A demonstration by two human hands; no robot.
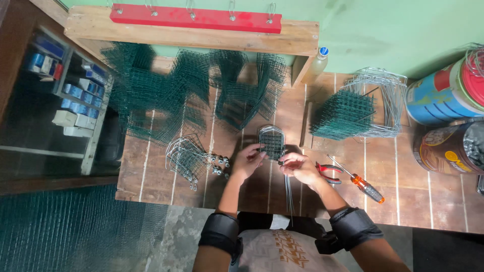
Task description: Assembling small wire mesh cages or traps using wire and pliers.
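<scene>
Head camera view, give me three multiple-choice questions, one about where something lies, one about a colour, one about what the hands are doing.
1. Where do the pliers lie?
A. right of the right hand
B. on the wall rack
C. on the floor

2. What colour is the screwdriver handle?
A. blue
B. orange
C. white

3. How is the small mesh piece held?
A. lying untouched
B. right hand alone
C. both hands on it

Answers: 1 A, they rest on the wooden table beside that hand. 2 B, the handle shows orange. 3 C, the left hand touches it too.
</scene>
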